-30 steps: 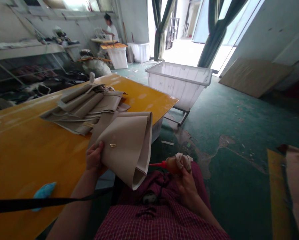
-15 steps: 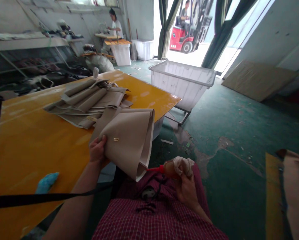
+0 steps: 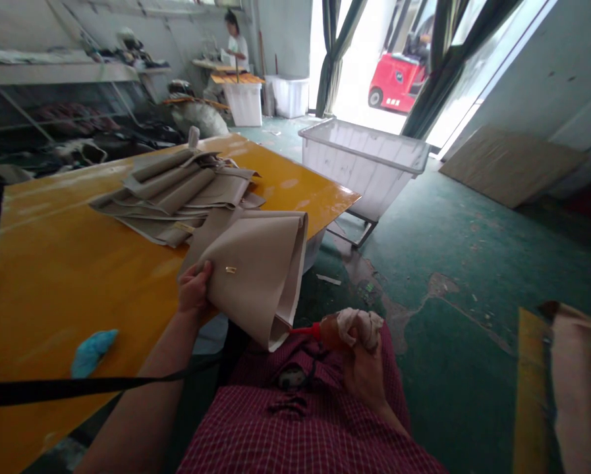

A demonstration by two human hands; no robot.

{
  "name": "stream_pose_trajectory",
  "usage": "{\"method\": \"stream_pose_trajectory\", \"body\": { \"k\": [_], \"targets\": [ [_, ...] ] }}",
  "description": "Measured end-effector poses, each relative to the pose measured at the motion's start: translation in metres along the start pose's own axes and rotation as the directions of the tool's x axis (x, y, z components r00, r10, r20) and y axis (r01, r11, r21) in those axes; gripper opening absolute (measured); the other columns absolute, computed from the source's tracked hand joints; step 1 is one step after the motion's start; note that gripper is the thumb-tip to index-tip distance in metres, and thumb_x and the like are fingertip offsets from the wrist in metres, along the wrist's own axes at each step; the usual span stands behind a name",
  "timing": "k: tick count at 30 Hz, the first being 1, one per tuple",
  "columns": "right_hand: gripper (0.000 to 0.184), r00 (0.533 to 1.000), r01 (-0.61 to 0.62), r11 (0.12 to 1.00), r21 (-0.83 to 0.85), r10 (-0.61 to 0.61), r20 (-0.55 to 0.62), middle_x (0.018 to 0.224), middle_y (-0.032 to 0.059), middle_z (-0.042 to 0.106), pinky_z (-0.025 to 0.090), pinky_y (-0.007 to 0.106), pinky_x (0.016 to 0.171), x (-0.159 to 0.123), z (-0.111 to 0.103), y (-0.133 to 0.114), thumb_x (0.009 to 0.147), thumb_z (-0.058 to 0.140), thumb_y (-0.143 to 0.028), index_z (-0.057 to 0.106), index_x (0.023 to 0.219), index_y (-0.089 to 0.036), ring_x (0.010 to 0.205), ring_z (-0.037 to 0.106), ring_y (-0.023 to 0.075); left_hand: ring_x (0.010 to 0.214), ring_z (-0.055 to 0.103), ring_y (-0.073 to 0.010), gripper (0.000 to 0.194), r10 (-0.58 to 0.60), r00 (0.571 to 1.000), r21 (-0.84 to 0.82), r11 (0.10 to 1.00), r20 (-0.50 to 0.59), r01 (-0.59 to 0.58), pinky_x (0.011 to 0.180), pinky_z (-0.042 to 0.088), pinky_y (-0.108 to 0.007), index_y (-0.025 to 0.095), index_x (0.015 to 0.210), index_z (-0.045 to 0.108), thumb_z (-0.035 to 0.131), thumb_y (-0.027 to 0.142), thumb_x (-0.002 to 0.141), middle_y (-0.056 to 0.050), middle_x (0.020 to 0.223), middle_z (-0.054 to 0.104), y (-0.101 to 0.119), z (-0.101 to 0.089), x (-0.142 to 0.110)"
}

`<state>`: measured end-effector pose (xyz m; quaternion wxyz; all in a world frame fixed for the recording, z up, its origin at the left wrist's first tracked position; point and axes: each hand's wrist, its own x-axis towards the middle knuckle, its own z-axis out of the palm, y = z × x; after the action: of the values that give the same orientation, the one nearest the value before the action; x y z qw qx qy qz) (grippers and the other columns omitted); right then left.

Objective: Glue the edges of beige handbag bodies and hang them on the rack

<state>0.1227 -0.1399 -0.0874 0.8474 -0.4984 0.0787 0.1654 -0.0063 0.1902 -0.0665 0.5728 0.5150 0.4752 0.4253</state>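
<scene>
Yellow table (image 3: 62,289): blue rag (image 3: 92,353) lying near its edge, folded beige panels (image 3: 171,197) in a loose stack. One curled beige panel (image 3: 255,276) in hand, rest stacked. Left hand (image 3: 194,289) closed on its lower edge, over the table edge; small gold fitting (image 3: 230,269) on its face. Right hand (image 3: 367,368) closed round an amber squeeze bottle (image 3: 332,331) wrapped in cloth, red nozzle just beside the panel. Contact unclear.
</scene>
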Motion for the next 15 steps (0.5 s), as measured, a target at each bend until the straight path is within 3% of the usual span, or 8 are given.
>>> {"method": "stream_pose_trajectory", "body": {
  "k": [7, 15],
  "targets": [
    [0.031, 0.993, 0.056, 0.995, -0.087, -0.047, 0.105, 0.11, 0.0009, 0.066, 0.054, 0.042, 0.1, 0.007, -0.008, -0.018, 0.069, 0.079, -0.024, 0.066, 0.097, -0.03, 0.11, 0.061, 0.0236, 0.054, 0.048, -0.0121, 0.064, -0.002, 1.0, -0.018, 1.0, -0.007, 0.002, 0.046, 0.035, -0.024, 0.016, 0.071, 0.068, 0.088, 0.069, 0.042, -0.001, 0.062, 0.061, 0.003, 0.001, -0.001],
    [0.041, 0.993, -0.046, 0.998, -0.037, 0.05, 0.103, 0.114, 0.0009, 0.07, 0.057, 0.045, 0.098, 0.017, -0.017, -0.005, 0.063, 0.082, -0.019, 0.069, 0.101, -0.031, 0.116, 0.063, 0.0272, 0.055, 0.051, -0.0124, 0.066, -0.026, 1.0, -0.044, 0.999, 0.009, 0.026, 0.048, 0.04, -0.024, 0.015, 0.073, 0.069, 0.09, 0.068, 0.039, -0.002, 0.064, 0.065, 0.006, 0.003, -0.003]
  ]
}}
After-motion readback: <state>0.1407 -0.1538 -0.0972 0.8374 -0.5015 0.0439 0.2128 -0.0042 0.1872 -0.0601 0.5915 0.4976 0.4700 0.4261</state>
